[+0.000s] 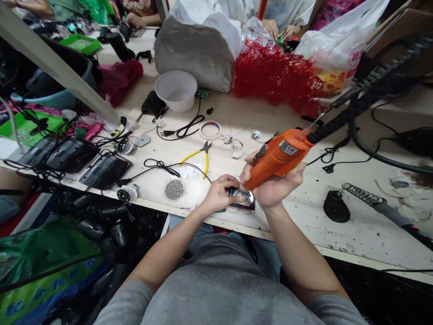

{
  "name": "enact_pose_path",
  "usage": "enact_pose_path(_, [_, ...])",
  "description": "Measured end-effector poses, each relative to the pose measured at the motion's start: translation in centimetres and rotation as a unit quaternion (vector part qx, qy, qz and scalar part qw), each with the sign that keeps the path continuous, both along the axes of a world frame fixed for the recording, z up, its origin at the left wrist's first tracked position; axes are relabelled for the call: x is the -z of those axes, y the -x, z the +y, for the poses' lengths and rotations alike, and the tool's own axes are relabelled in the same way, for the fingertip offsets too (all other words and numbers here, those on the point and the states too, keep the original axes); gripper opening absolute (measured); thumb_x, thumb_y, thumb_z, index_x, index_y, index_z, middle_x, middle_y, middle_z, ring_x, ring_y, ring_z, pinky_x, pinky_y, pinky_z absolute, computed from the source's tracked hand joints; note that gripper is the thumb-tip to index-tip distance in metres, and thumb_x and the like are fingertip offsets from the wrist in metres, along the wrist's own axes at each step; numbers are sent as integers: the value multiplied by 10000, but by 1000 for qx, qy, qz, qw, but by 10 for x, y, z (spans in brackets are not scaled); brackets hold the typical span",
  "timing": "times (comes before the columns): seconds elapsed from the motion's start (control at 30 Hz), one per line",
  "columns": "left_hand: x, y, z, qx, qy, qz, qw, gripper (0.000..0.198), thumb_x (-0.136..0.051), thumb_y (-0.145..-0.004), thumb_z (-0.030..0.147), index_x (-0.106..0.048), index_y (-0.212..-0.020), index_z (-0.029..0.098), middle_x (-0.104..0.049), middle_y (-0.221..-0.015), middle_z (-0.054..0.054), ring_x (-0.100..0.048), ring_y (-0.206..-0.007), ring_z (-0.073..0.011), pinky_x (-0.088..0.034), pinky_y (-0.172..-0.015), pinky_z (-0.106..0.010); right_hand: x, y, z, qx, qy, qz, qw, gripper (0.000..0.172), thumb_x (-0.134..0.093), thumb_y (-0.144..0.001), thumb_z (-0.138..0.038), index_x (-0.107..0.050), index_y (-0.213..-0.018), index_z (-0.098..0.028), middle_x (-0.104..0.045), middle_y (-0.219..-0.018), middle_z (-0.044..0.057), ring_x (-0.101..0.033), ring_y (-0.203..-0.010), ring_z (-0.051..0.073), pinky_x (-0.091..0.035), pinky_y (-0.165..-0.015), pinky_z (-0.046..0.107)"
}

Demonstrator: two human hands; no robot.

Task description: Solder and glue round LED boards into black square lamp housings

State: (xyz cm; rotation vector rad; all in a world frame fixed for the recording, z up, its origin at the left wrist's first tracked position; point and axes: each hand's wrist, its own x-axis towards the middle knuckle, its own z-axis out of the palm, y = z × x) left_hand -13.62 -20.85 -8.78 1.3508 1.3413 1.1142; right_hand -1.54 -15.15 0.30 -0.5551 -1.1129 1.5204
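Observation:
My right hand (277, 185) is wrapped round an orange electric screwdriver (277, 158), its tip pointing down and left. Below that tip lies a small black device housing (248, 205) with a silvery part and thin wires in it. My left hand (219, 193) grips the near side of this housing, fingers closed at its left end; the tip's exact contact is hidden. A black cord runs from the work to the left. Close by stand a round dish of small screws (173, 189) and yellow-handled cutting pliers (199, 158).
A roll of tape (210, 130) and a white bowl (176, 90) sit farther back. Black housings (106, 170) with cords crowd the left. At right lie a soldering iron (394, 214) and its coil holder (363, 194). Red netting (277, 76) lies behind; other people work across the table.

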Motion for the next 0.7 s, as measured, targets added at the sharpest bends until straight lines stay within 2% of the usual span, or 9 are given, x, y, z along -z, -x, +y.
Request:
enact_pose_path(0.13, [0,0,0,0,-4,0,1000,308,-920,-568,178,-801,-849,221,-693,-969,-43,-659,-944,-211,-534,-911,-345,-3,0,0,20,-5,-7,1000,688,-422,-762,-871,-630,-810,-216,-599,-672,1,-516,-395,123,-385,-342,260])
enact_pose_path(0.23, [0,1,1,8,-12,-7,1000,314,-917,-576,160,-803,-862,224,-691,-970,-46,-660,-950,-211,-530,-926,-350,-9,-3,-1,41,-22,-21,999,746,-342,-775,-886,-641,-837,-205,-581,-638,8,-497,-387,130,-375,-346,272])
enact_pose_path(0.37, [-2,2,0,22,-29,-2,999,338,-900,-608,140,-803,-921,226,-669,-975,-50,-650,-976,-211,-520,-949,-357,-16,-15,7,136,-60,-61,987,768,-232,-820,-863,-644,-853,-216,-566,-622,14,-474,-373,141,-362,-350,290])
enact_pose_path(0.47, [-2,3,0,29,-35,8,999,392,-893,-629,152,-790,-1000,232,-646,-996,-50,-639,-989,-214,-520,-958,-370,-9,-34,22,253,-60,-118,958,744,-160,-850,-838,-613,-844,-248,-572,-650,18,-468,-379,141,-357,-366,296])
enact_pose_path(0.53, [-3,3,-1,34,-35,22,999,419,-885,-643,156,-780,-1040,239,-630,-1008,-47,-635,-986,-213,-526,-948,-373,-1,-51,32,323,-48,-151,933,771,-87,-862,-825,-603,-837,-252,-536,-587,10,-469,-386,157,-362,-381,303])
enact_pose_path(0.6, [-3,2,-1,37,-37,40,998,410,-873,-657,152,-776,-1045,245,-616,-1012,-42,-630,-987,-212,-528,-948,-376,7,-70,39,377,-39,-168,910,782,-51,-884,-797,-606,-851,-246,-501,-525,-1,-485,-403,172,-387,-410,308])
enact_pose_path(0.7, [-3,2,-1,41,-49,58,996,376,-860,-679,158,-773,-1034,251,-607,-1017,-37,-625,-992,-210,-525,-955,-384,10,-94,41,447,-36,-177,876,720,-88,-932,-751,-596,-869,-245,-525,-543,-14,-533,-461,166,-459,-487,305])
